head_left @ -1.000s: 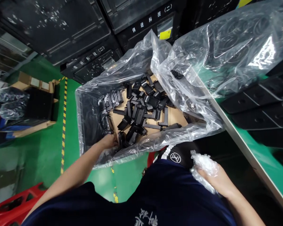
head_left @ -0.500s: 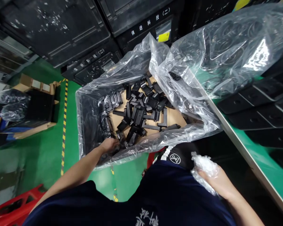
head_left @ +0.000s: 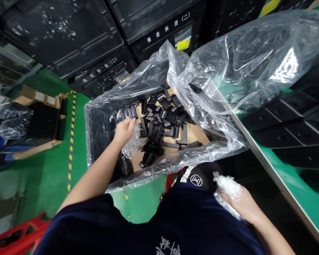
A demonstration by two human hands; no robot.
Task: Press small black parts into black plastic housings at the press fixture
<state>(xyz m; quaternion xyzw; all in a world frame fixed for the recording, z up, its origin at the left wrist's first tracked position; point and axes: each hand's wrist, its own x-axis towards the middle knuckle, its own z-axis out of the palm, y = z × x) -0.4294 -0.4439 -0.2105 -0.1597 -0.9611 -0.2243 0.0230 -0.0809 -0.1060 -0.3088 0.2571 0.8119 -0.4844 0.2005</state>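
Note:
My left hand (head_left: 124, 131) is closed above the left part of a bin lined with clear plastic (head_left: 149, 174). From its fingers hangs a crumpled clear plastic bag (head_left: 134, 143); whether anything is inside I cannot tell. Under and beside it, loose black plastic parts (head_left: 162, 122), some L-shaped, lie heaped on a cardboard sheet (head_left: 194, 134). Bagged black parts (head_left: 126, 112) line the bin's left side. Low on the right, away from the bin, my right hand (head_left: 239, 200) is closed around a wad of clear plastic bags (head_left: 230, 186).
Black crates (head_left: 159, 33) with white lettering stand behind the bin. Beside it on the right, a green-topped table (head_left: 284, 166) bears black boxes (head_left: 279, 127) and a large clear plastic sheet (head_left: 255, 53). Cartons (head_left: 39, 97) sit at left; a red frame (head_left: 18, 232) is at lower left.
My left hand has risen from the bin's near left corner, moving away from me, and a clear plastic bag now hangs from it. My right hand keeps its wad of bags.

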